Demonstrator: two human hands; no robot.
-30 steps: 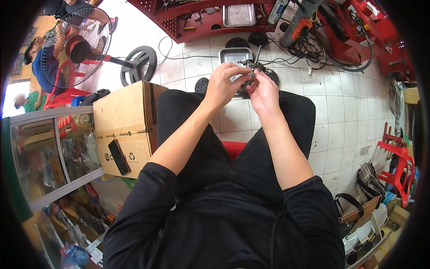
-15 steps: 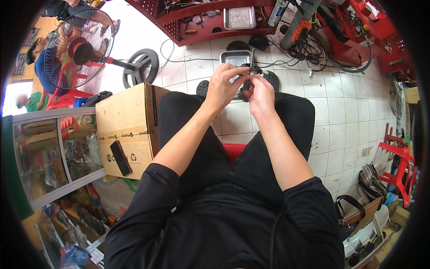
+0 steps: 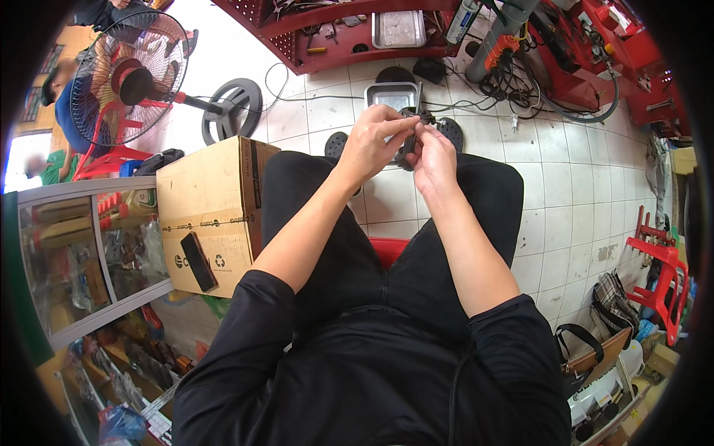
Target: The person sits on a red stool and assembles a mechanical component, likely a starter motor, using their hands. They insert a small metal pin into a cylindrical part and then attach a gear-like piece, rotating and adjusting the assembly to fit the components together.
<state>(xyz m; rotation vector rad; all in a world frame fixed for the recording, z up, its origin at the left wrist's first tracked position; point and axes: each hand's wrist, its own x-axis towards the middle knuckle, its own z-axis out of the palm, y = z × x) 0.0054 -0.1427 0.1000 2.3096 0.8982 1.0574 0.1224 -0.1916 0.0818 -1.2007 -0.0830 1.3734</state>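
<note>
Room: workshop, floor (image 3: 550,223) of pale square tiles, dark grout lines. Red bench (image 3: 312,24) across 12 o'clock, metal tray (image 3: 399,30) on its lower shelf. Glass-fronted cabinet (image 3: 97,256) toward 9. Black-caged fan (image 3: 130,80) at 10, its round base on the tiles. Cardboard carton (image 3: 204,193) at 9, just beside the wearer's knee. Red plastic stool (image 3: 660,279) between 3 and 4. A second, shallow tray (image 3: 390,97) on the floor at 12.

Dark metal assembly (image 3: 427,117) between 12 and 1, partly hidden by the hands, beyond the knees; thin rod (image 3: 419,94) rising from it. Left hand (image 3: 368,143) comes in from its 7 o'clock side, fingers narrow, tips at the assembly. Right hand (image 3: 435,160) below it, fingers curled, tips meeting the left's. Cannot tell what, if anything, is pinched between.

Against one second ago: rod then leaned toward 1, now near upright. Against half a second ago: hands almost unchanged, view shifted slightly.

Markings: carton has dark printing, a recycling symbol and printed tape; white canister (image 3: 462,22) near 1 carries dark lettering. Phone (image 3: 198,262) lies on the carton.
</note>
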